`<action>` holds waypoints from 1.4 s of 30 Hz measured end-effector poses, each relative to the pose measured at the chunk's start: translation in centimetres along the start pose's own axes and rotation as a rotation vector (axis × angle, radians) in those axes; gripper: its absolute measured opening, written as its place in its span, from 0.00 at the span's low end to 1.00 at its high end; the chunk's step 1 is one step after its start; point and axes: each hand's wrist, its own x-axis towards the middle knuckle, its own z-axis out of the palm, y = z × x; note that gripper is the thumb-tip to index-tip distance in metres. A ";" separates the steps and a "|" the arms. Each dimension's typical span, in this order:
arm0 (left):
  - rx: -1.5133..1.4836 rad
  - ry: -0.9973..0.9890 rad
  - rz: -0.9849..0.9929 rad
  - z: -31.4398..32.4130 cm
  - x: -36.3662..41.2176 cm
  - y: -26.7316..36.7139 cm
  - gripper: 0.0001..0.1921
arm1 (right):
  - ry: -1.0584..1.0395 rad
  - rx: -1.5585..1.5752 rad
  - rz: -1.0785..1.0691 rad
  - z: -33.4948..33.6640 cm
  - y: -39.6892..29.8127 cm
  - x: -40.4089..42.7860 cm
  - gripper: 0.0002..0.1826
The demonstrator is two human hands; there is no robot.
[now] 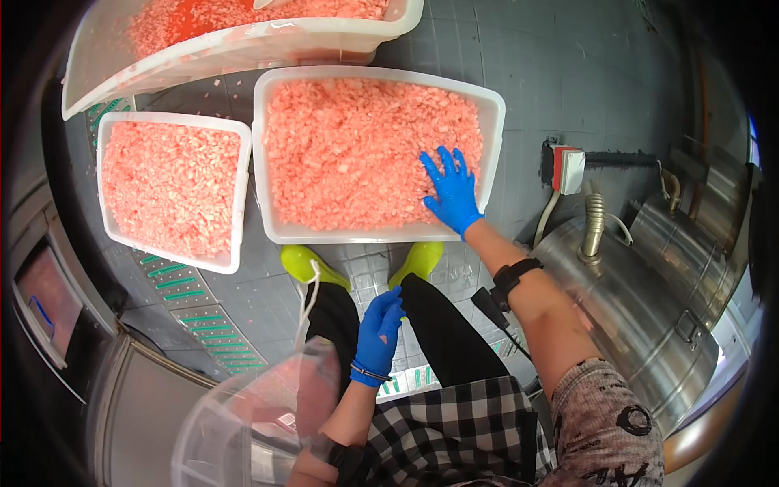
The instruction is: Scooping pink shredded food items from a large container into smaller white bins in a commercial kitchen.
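My right hand, in a blue glove, rests with spread fingers on the small pink diced pieces, near the right end of a large white plastic tub. The kind of food cannot be told. The pieces fill the tub to a little below its rim. My left hand, also gloved in blue, hangs in front of my legs, apart from the tub. Its fingers lie together, with nothing seen in them. A dark band circles its wrist.
A smaller white tub of similar pieces stands at left. Beyond is a big white bin with pieces and red liquid. Steel tanks and a switch box flank my right. A clear plastic container is at lower left. Green-slotted drain covers line the floor.
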 end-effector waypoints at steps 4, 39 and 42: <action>0.025 -0.008 -0.029 0.1 -0.1 0.3 0.15 | 0.079 -0.005 -0.097 1.6 -4.2 -0.4 0.39; 0.074 0.328 0.180 -14.5 -23.6 9.3 0.14 | -0.378 1.107 0.499 -28.4 -15.8 -4.0 0.35; 0.279 0.393 0.169 -17.6 -26.1 8.7 0.14 | -0.091 1.048 0.595 -29.1 -16.7 -6.6 0.31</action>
